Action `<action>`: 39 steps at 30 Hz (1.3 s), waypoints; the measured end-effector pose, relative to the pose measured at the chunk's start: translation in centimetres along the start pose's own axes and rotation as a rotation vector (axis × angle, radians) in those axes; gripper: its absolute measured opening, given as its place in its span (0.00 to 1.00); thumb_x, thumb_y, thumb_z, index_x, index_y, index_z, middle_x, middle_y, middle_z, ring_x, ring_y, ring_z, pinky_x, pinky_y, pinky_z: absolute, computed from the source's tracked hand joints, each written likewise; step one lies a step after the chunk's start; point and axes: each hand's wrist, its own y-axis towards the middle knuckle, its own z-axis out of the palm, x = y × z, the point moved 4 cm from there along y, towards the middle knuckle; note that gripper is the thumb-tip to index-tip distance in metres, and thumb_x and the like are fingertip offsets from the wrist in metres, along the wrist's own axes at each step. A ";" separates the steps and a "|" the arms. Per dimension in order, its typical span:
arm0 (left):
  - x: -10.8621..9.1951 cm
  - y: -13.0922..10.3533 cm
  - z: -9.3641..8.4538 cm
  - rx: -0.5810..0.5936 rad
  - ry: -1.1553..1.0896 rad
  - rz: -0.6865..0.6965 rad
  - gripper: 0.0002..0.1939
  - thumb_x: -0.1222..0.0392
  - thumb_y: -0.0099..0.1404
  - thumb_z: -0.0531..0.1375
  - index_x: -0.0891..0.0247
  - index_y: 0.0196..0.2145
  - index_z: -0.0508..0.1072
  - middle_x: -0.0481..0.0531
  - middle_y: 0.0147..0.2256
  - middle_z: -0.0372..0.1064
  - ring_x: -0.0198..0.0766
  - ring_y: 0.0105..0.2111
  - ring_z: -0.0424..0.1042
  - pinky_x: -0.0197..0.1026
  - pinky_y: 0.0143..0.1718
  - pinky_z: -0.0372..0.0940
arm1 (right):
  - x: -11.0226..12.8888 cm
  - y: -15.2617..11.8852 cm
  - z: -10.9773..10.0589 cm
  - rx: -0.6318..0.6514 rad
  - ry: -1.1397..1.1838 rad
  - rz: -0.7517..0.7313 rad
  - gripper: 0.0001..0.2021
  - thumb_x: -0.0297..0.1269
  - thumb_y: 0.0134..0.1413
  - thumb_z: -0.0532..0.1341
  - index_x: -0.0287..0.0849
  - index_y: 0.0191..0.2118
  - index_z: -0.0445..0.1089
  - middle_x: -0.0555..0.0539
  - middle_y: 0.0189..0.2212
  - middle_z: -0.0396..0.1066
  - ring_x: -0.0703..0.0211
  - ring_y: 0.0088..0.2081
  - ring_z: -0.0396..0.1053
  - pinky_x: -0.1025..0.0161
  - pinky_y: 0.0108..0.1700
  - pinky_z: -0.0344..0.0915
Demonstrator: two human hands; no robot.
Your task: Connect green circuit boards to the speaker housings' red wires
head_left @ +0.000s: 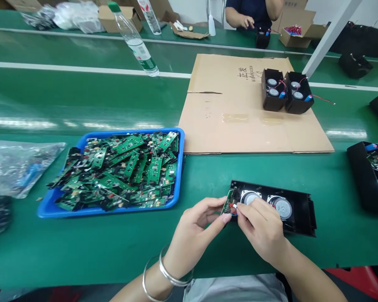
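Green circuit board [227, 202] pinched in the left hand [198, 224], white plug [234, 206] between closed fingertips of the right hand [264, 228] just beside it, black speaker box [299, 216] beneath that hand, blue tray [182, 167] left of both.

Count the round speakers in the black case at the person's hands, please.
2: one speaker near the circuit board, partly behind the right hand; another speaker further right. The hand could hide others.
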 end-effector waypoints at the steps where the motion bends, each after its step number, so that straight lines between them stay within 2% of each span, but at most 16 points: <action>1: 0.0 0.0 0.0 0.007 0.001 0.010 0.10 0.65 0.54 0.65 0.60 0.36 0.77 0.50 0.34 0.78 0.41 0.34 0.78 0.37 0.36 0.75 | 0.0 0.0 0.0 0.005 -0.005 -0.015 0.08 0.24 0.60 0.53 0.38 0.34 0.68 0.51 0.19 0.62 0.63 0.22 0.58 0.64 0.25 0.57; 5: 0.0 -0.2 0.1 -0.002 0.073 0.083 0.11 0.64 0.55 0.65 0.58 0.38 0.79 0.51 0.37 0.78 0.43 0.36 0.77 0.38 0.34 0.75 | 0.1 0.2 -0.1 0.027 -0.051 -0.086 0.08 0.23 0.60 0.53 0.35 0.36 0.69 0.49 0.19 0.63 0.62 0.22 0.58 0.63 0.24 0.55; 9: -0.3 -0.6 0.1 -0.027 0.233 0.223 0.11 0.65 0.57 0.64 0.55 0.38 0.80 0.51 0.37 0.79 0.43 0.37 0.77 0.41 0.38 0.74 | 0.1 0.5 -0.4 0.054 -0.046 -0.098 0.10 0.23 0.62 0.50 0.35 0.35 0.69 0.50 0.19 0.62 0.63 0.22 0.57 0.63 0.23 0.54; 14: -0.2 -1.0 0.1 -0.030 0.203 0.298 0.17 0.70 0.56 0.64 0.47 0.38 0.79 0.45 0.37 0.79 0.39 0.37 0.77 0.39 0.41 0.73 | 0.1 0.7 -0.5 0.049 -0.011 -0.101 0.12 0.25 0.63 0.50 0.37 0.33 0.69 0.50 0.19 0.63 0.63 0.21 0.57 0.64 0.23 0.54; 16: 0.1 -1.0 0.1 -0.040 0.166 0.254 0.16 0.70 0.55 0.64 0.48 0.37 0.80 0.45 0.38 0.79 0.40 0.38 0.77 0.39 0.42 0.73 | 0.3 0.8 -0.6 0.065 -0.015 -0.100 0.13 0.24 0.63 0.50 0.36 0.32 0.69 0.50 0.18 0.63 0.63 0.21 0.57 0.63 0.23 0.54; 18: 0.3 -0.8 0.0 -0.022 0.086 0.137 0.14 0.68 0.55 0.65 0.49 0.37 0.80 0.47 0.37 0.79 0.41 0.37 0.77 0.39 0.41 0.73 | 0.4 0.8 -1.0 0.113 0.010 -0.080 0.12 0.25 0.62 0.51 0.36 0.31 0.69 0.49 0.20 0.65 0.63 0.22 0.59 0.63 0.24 0.57; 20: 0.5 -0.7 -0.1 0.010 -0.043 -0.022 0.17 0.67 0.54 0.67 0.49 0.41 0.79 0.48 0.35 0.79 0.40 0.35 0.78 0.37 0.37 0.73 | 0.2 0.8 -1.9 0.179 0.102 -0.041 0.11 0.28 0.64 0.50 0.36 0.35 0.69 0.46 0.25 0.69 0.61 0.28 0.65 0.62 0.33 0.64; 22: 0.6 -0.7 -0.5 0.035 -0.166 -0.162 0.23 0.66 0.52 0.68 0.48 0.45 0.76 0.47 0.34 0.79 0.39 0.33 0.78 0.36 0.34 0.73 | -0.7 0.7 -3.4 0.185 0.199 0.058 0.12 0.33 0.66 0.48 0.37 0.41 0.68 0.44 0.34 0.70 0.58 0.37 0.68 0.59 0.42 0.67; 24: 0.7 -0.7 -1.0 0.061 -0.215 -0.244 0.22 0.65 0.49 0.70 0.49 0.42 0.78 0.48 0.32 0.79 0.41 0.33 0.78 0.36 0.33 0.73 | -2.3 0.3 -5.0 0.142 0.214 0.205 0.11 0.33 0.66 0.48 0.40 0.44 0.67 0.44 0.36 0.70 0.59 0.40 0.68 0.60 0.43 0.67; 25: 0.7 -0.8 -1.2 0.087 -0.194 -0.265 0.19 0.65 0.47 0.70 0.51 0.39 0.79 0.49 0.32 0.79 0.42 0.33 0.78 0.36 0.33 0.73 | -3.3 -0.1 -5.7 0.141 0.197 0.275 0.10 0.32 0.66 0.49 0.42 0.43 0.68 0.45 0.36 0.70 0.60 0.39 0.69 0.62 0.41 0.67; 27: 0.8 -0.9 -1.5 0.155 -0.066 -0.284 0.14 0.65 0.46 0.70 0.54 0.33 0.81 0.51 0.33 0.79 0.45 0.36 0.77 0.38 0.36 0.72 | -4.8 -0.8 -6.1 0.234 0.172 0.369 0.09 0.29 0.64 0.51 0.44 0.41 0.69 0.48 0.33 0.70 0.62 0.35 0.69 0.66 0.35 0.67; 29: 0.9 -1.1 -1.4 0.210 0.076 -0.280 0.13 0.66 0.46 0.69 0.55 0.32 0.81 0.52 0.34 0.79 0.47 0.38 0.76 0.41 0.41 0.71 | -5.8 -1.6 -5.9 0.368 0.173 0.423 0.09 0.28 0.63 0.53 0.44 0.41 0.69 0.49 0.31 0.70 0.64 0.30 0.68 0.68 0.30 0.66; 31: 1.1 -1.3 -0.9 0.248 0.133 -0.288 0.12 0.66 0.48 0.68 0.56 0.33 0.80 0.52 0.35 0.79 0.47 0.39 0.76 0.43 0.44 0.70 | -6.2 -2.1 -5.4 0.410 0.161 0.464 0.08 0.29 0.62 0.55 0.43 0.41 0.70 0.50 0.30 0.69 0.65 0.27 0.67 0.69 0.28 0.66; 33: 1.3 -1.5 0.0 0.278 0.096 -0.293 0.12 0.64 0.49 0.68 0.57 0.34 0.79 0.53 0.35 0.78 0.46 0.38 0.76 0.42 0.42 0.71 | -6.0 -2.0 -4.9 0.369 0.129 0.459 0.07 0.31 0.61 0.56 0.42 0.42 0.70 0.49 0.31 0.69 0.64 0.29 0.67 0.67 0.30 0.68; 35: 1.7 -1.6 1.1 0.309 0.027 -0.305 0.12 0.63 0.50 0.67 0.58 0.34 0.78 0.53 0.35 0.78 0.45 0.36 0.76 0.40 0.36 0.73 | -5.5 -1.6 -4.4 0.333 0.108 0.382 0.07 0.30 0.61 0.55 0.41 0.42 0.71 0.46 0.34 0.70 0.60 0.35 0.68 0.63 0.37 0.69; 39: 2.2 -1.9 3.1 0.307 0.021 -0.332 0.11 0.64 0.52 0.66 0.59 0.35 0.75 0.51 0.35 0.76 0.41 0.34 0.76 0.36 0.31 0.73 | -5.5 -1.0 -4.2 0.345 0.065 0.311 0.13 0.23 0.62 0.50 0.39 0.43 0.71 0.44 0.38 0.72 0.56 0.40 0.66 0.58 0.41 0.69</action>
